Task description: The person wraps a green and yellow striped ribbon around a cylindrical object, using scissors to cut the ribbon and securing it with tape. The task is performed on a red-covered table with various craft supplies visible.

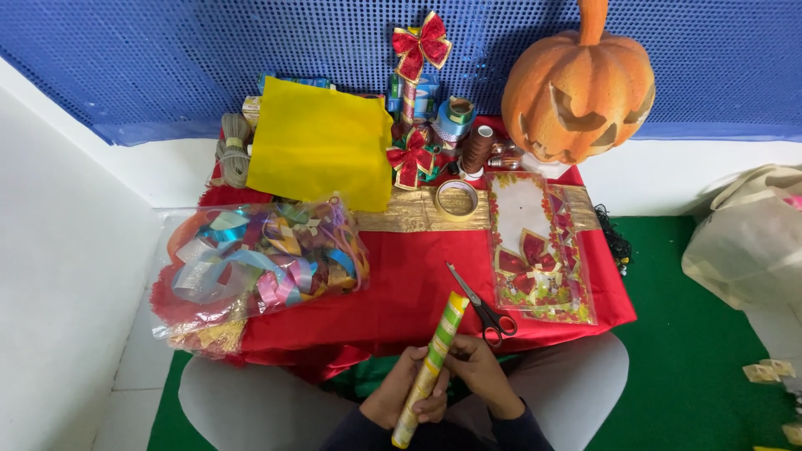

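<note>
Both my hands hold a rolled tube of green, yellow and orange patterned wrapping paper [436,351] over my lap, at the near edge of a small table with a red cloth [401,284]. My left hand [399,392] grips the tube's lower part. My right hand [480,372] holds its middle from the right side. The tube's upper end tilts toward black-handled scissors [483,307], which lie slightly spread on the cloth just beyond my right hand.
A clear bag of coloured ribbons [259,259] lies at left, a yellow sheet [322,150] behind it. A flat gift bag with a red bow [539,250] lies at right. Tape roll [457,198], bows, thread spools and a carved pumpkin [578,83] stand at the back.
</note>
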